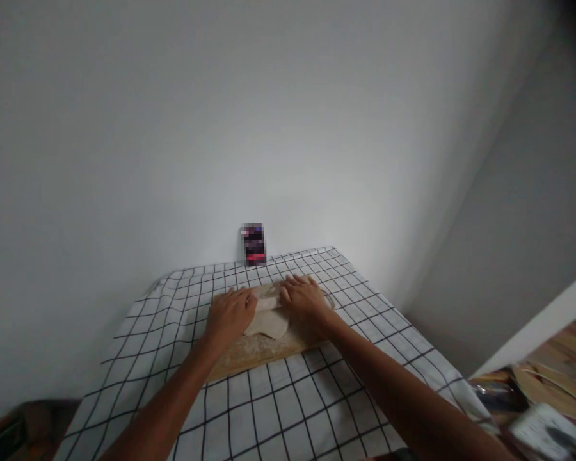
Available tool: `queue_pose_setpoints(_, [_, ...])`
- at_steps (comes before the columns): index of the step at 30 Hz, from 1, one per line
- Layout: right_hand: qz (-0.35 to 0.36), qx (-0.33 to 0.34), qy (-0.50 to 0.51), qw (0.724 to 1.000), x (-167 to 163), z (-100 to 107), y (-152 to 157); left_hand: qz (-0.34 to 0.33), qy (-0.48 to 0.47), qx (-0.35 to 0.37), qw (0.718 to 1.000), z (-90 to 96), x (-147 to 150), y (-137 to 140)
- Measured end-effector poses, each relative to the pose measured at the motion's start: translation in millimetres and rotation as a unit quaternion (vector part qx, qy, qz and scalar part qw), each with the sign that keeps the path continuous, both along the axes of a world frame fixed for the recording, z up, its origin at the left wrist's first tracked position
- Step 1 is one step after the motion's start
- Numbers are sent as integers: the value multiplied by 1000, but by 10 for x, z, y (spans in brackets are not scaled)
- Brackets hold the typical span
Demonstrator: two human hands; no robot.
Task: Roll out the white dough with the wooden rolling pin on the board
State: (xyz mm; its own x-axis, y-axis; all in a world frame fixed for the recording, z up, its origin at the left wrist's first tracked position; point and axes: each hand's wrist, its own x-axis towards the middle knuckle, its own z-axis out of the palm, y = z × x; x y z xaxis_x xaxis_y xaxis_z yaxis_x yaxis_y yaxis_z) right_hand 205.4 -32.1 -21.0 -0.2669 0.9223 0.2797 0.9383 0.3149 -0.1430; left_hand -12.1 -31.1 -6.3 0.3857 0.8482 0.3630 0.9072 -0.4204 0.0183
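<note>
A floured wooden board [249,360] lies on the checked tablecloth with a flat sheet of dough [270,324] on it. Across the far part of the dough runs a pale rolling pin [269,303], its middle showing between my hands. My left hand [231,314] is curled over the pin's left part. Over its right part rests my right hand [306,299], fingers pointing away from me and bent over the wood. Both ends of the pin are largely covered by the hands.
A phone-like object [255,245], blurred out, leans upright against the white wall behind the table. The white tablecloth [278,410] has dark grid lines. At the lower right, beyond the table edge, stand a white box-like thing [547,432] and other items.
</note>
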Motion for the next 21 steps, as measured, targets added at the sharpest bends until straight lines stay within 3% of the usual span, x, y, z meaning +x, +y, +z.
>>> queue_pose_setpoints(5, [-32, 17, 43, 998, -31, -27, -544, -30, -20, -2, 999, 50, -17, -339])
queue_pose_setpoints(11, [-63, 46, 60, 995, -133, -107, -974, -58, -66, -5, 996, -42, -124, -630])
queue_pose_setpoints(16, [-63, 34, 72, 995, -221, -107, -1139, -67, -112, -23, 991, -134, -213, -802])
queue_pose_setpoints(21, [-52, 15, 55, 997, -252, -104, -1078, -70, -131, -24, 989, -181, -236, -808])
